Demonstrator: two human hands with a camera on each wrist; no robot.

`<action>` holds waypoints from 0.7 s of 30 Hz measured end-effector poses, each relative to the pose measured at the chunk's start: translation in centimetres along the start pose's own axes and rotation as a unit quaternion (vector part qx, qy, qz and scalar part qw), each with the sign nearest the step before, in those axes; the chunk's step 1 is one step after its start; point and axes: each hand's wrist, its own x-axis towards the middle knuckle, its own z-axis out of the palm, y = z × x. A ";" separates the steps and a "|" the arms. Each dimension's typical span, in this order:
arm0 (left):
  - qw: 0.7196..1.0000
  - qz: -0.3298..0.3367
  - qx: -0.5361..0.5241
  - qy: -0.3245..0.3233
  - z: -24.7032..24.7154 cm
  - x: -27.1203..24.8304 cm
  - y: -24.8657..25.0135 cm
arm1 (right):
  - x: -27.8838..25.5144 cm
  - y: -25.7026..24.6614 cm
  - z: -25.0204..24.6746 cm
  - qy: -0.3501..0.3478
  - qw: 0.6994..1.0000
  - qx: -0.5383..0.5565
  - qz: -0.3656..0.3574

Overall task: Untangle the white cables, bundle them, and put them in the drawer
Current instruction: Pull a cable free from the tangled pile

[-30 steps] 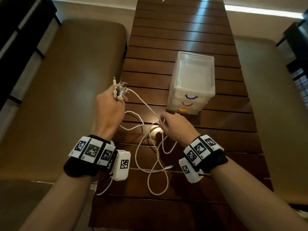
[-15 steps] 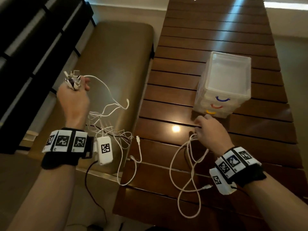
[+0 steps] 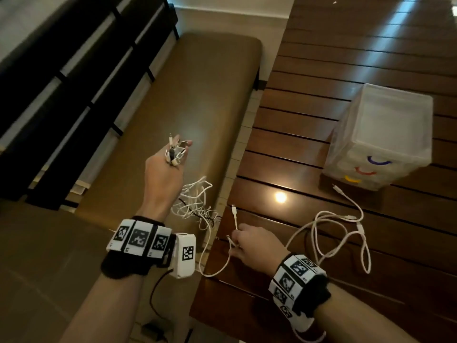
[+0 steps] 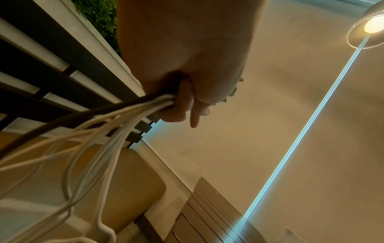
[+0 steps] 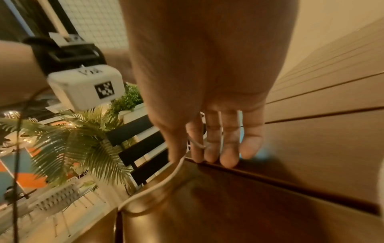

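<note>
— What do the white cables look like?
— Thin and white. The left hand (image 3: 164,177) grips a tangled bunch (image 3: 195,204) by its plugs, off the worktop's (image 3: 346,70) left edge over a padded bench (image 3: 173,107). A loose cable (image 3: 338,233) lies looped on the worktop.
— The right hand (image 3: 257,248)?
— Its fingers (image 5: 228,148) pinch one strand (image 3: 235,220) near the worktop's left edge.
— And the drawer unit (image 3: 380,139)?
— Translucent, far right; contents unreadable.

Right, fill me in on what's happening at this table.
A person is sorting white cables. The left hand grips a bunch of cable ends, held out over the bench, with the tangle hanging below it. The right hand pinches one cable near the table's edge. Another cable lies loose on the table by the closed drawer unit.
</note>
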 end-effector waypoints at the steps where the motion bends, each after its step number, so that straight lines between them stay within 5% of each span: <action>1: 1.000 0.000 -0.006 -0.002 -0.2 -0.2 0.1 | 0.8 -0.3 0.1 0.016 1.000 0.009 0.002; 10: 0.997 0.024 -0.071 -0.012 -1.6 0.8 -1.4 | 7.5 -2.8 -3.0 0.110 0.990 0.077 -0.038; 17: 0.997 0.052 -0.055 0.026 -3.9 3.6 -1.5 | 9.9 -3.6 -5.1 0.160 0.968 0.179 0.075; 21: 0.997 0.059 -0.048 0.033 -5.2 5.2 -1.7 | 10.4 -4.4 -6.8 0.092 0.971 0.175 0.135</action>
